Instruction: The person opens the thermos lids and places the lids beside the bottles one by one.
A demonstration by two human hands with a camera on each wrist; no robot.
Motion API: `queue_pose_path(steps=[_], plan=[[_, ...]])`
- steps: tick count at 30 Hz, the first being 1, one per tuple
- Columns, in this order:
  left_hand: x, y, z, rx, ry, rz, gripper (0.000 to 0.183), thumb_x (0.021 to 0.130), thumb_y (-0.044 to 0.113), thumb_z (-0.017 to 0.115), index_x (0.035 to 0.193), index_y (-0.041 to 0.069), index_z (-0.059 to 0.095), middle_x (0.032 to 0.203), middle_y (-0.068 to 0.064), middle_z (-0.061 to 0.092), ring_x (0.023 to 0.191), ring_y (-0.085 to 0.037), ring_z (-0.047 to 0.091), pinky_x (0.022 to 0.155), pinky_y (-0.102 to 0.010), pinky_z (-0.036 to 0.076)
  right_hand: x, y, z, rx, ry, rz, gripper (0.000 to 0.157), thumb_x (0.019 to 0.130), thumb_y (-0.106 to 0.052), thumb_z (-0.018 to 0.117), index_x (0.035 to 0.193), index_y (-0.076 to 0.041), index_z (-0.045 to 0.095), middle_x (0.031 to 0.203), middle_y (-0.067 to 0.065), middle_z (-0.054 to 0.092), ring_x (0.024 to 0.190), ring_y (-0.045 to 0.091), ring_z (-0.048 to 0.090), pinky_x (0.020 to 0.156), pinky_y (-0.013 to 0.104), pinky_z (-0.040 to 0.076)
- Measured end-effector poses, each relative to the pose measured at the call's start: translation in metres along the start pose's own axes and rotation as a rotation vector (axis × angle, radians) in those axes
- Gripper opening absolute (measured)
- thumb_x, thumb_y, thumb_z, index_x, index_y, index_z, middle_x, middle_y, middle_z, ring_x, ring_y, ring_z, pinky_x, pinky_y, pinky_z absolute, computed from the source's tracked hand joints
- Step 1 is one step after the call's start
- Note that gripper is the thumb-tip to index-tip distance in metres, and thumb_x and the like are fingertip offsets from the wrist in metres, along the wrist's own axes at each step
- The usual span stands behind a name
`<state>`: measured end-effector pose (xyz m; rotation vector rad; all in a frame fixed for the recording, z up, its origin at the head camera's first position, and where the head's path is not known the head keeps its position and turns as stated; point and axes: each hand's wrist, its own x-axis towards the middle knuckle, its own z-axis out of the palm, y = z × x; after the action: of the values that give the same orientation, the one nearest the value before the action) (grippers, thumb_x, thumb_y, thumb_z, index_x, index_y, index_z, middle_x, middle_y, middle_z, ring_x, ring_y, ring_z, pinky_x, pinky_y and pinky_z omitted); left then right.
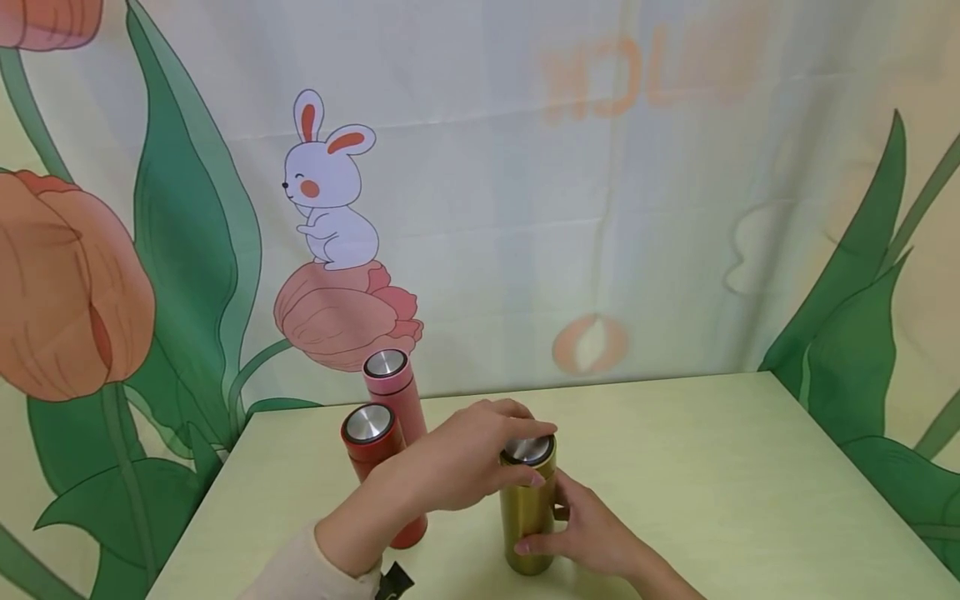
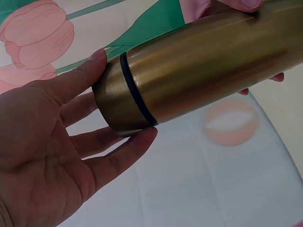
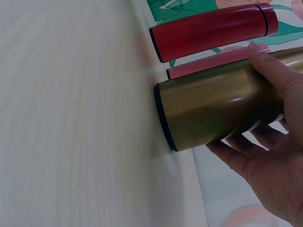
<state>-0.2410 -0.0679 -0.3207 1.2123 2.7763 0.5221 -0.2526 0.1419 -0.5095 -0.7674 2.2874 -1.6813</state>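
Note:
A gold thermos bottle (image 1: 528,521) stands upright on the table, with a silver disc on top of its lid (image 2: 113,97). My left hand (image 1: 480,450) reaches over from the left and grips the lid, thumb on one side and fingers on the other. Lower down, my right hand (image 1: 592,529) holds the bottle's body from the right; in the right wrist view its thumb and fingers wrap around the gold wall. A thin dark ring shows where lid and body meet in the left wrist view.
Left of the gold bottle stand a red thermos (image 1: 408,533), partly behind my left forearm, and a pink thermos (image 1: 405,408) farther back. The pale table (image 1: 697,467) ends against a printed curtain (image 1: 487,208). Something small and black (image 1: 394,582) shows near my left sleeve.

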Motion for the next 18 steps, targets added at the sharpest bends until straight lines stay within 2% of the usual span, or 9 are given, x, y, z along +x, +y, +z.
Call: queue_pose_path(steps=[8,18], plan=[[-0.0018,0.0030,0.0018,0.077,0.005,-0.021,0.053,0.095,0.038,0.074,0.144,0.021,0.063,0.132,-0.004,0.066,0.115,-0.022,0.061,0.097,-0.032,0.054,0.0004,0.0014,0.0003,-0.026,0.006,-0.020,0.078,0.085,-0.029,0.087,0.149,-0.035,0.044,0.139,-0.007,0.062,0.121,0.017,0.064,0.103,0.031,0.053],[-0.0017,0.0045,0.0055,0.145,0.061,-0.011,0.053,0.093,0.042,0.075,0.140,0.020,0.066,0.128,-0.006,0.068,0.114,-0.025,0.064,0.100,-0.036,0.053,-0.0007,-0.0017,0.0004,-0.022,0.013,-0.007,0.073,0.086,-0.029,0.087,0.147,-0.036,0.047,0.137,-0.009,0.064,0.120,0.017,0.065,0.102,0.034,0.053]])
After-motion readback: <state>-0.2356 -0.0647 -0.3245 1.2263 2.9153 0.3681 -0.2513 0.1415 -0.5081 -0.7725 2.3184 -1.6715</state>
